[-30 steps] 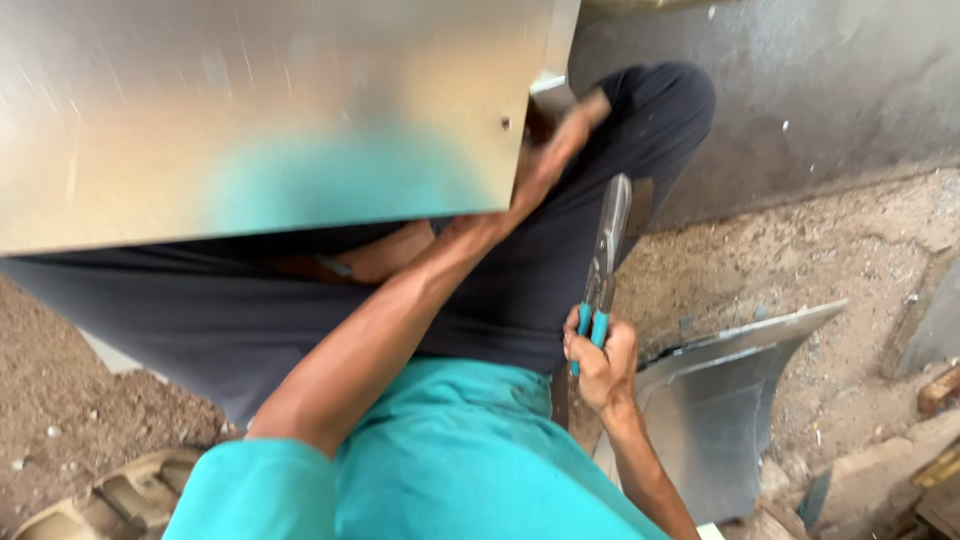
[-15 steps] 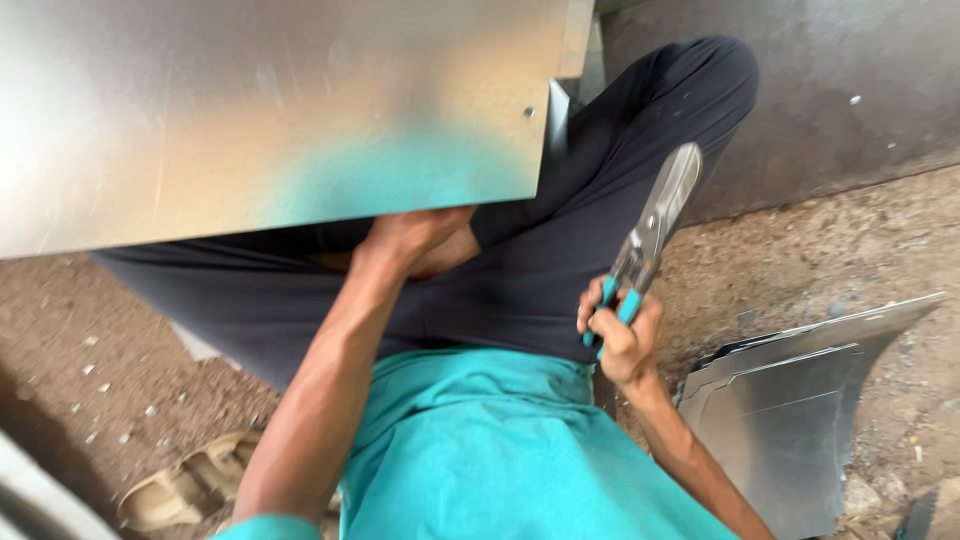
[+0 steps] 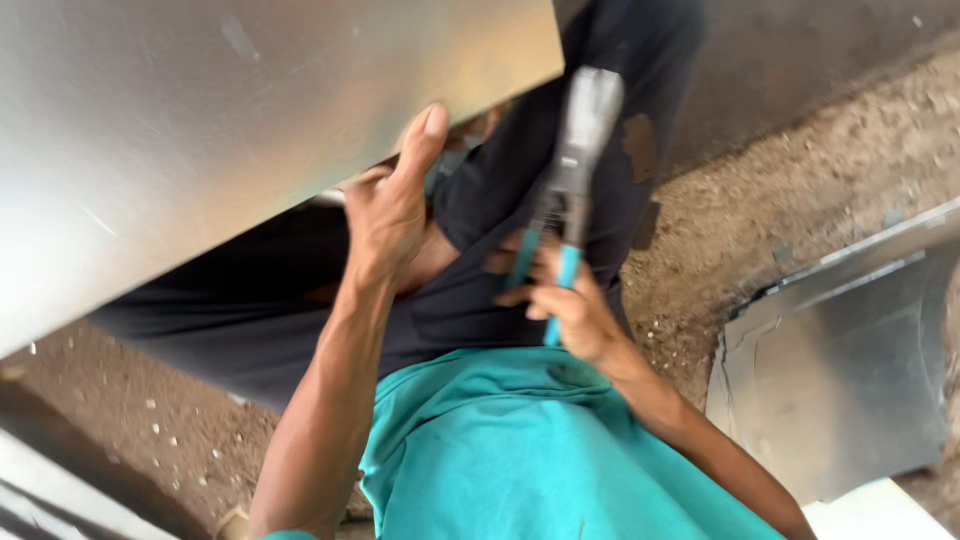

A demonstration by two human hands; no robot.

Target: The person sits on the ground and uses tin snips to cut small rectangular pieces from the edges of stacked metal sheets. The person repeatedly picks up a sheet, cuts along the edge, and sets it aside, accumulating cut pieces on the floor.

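A large shiny metal sheet point(image 3: 220, 120) fills the upper left of the head view, resting over my lap. My left hand point(image 3: 392, 205) grips its lower edge, thumb up against the face of the sheet. My right hand point(image 3: 560, 300) holds a pair of tin snips point(image 3: 572, 160) by their teal handles, the grey blades pointing up and away, just right of the sheet's corner. The snips do not touch the sheet. I wear a teal shirt point(image 3: 520, 450) and dark trousers point(image 3: 540, 200).
A curved piece of cut sheet metal point(image 3: 850, 370) lies on the dirt ground point(image 3: 800, 160) at the right. Another metal edge point(image 3: 60, 490) shows at the bottom left. A grey wall point(image 3: 800, 50) runs along the top right.
My left hand has moved up from my lap to grip the sheet's lower edge. My right hand with the snips has shifted left, closer to the sheet's corner.
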